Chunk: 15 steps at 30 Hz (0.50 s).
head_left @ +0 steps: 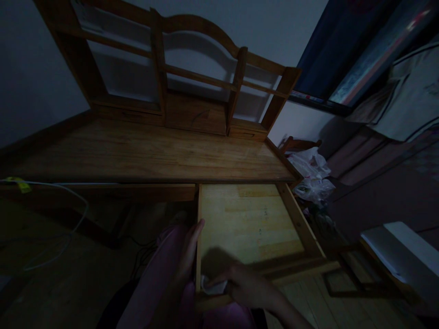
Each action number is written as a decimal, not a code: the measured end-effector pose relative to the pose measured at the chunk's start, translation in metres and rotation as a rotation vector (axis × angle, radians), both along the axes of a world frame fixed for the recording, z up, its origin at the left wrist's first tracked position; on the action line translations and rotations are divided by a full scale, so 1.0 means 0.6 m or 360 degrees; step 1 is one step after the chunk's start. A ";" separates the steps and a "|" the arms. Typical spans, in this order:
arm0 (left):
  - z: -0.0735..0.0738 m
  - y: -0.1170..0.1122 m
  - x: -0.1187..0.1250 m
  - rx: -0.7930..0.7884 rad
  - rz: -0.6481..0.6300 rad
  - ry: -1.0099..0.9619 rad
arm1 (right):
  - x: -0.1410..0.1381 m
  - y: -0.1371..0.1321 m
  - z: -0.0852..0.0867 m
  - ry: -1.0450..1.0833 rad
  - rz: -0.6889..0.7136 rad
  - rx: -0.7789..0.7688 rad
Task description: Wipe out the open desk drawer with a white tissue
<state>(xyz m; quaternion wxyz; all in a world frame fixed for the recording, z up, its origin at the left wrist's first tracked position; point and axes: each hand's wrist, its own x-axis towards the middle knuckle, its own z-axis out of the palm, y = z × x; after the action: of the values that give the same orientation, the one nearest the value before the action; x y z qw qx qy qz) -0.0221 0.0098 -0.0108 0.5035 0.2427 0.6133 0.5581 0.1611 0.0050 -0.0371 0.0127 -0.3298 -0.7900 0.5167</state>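
Note:
A wooden drawer is pulled out from the desk, its pale bottom bare apart from some small dark marks. Along the outside of its left wall lies my left hand, with a fingertip at the top edge; it holds that side, and most of its fingers are hidden. My right hand reaches into the front left corner of the drawer. Its fingers press on a white cloth, or perhaps a tissue, which lies against the inner walls. A shadow covers the drawer bottom beside this hand.
The wooden desktop with its shelf unit stands ahead against the wall. A white cable hangs at the left. Plastic bags sit beyond the desk's right end. At the lower right is a wooden stool or chair.

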 end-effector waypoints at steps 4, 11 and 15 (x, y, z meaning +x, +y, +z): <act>-0.023 0.006 -0.001 0.0036 -0.0029 0.0005 | 0.019 0.014 -0.018 0.0033 0.0003 -0.0105; -0.017 0.010 -0.009 0.0044 -0.0169 -0.0152 | 0.060 0.046 0.003 -0.0037 -0.0023 -0.0083; 0.028 0.002 -0.010 -0.0026 -0.0194 0.0019 | 0.100 0.066 0.022 -0.0206 -0.0101 -0.0070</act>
<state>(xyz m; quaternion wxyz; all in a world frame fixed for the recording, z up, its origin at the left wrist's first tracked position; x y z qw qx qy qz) -0.0284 0.0112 0.0062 0.5349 0.2788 0.6049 0.5199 0.2209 0.0444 -0.0240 -0.0293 -0.3876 -0.7669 0.5107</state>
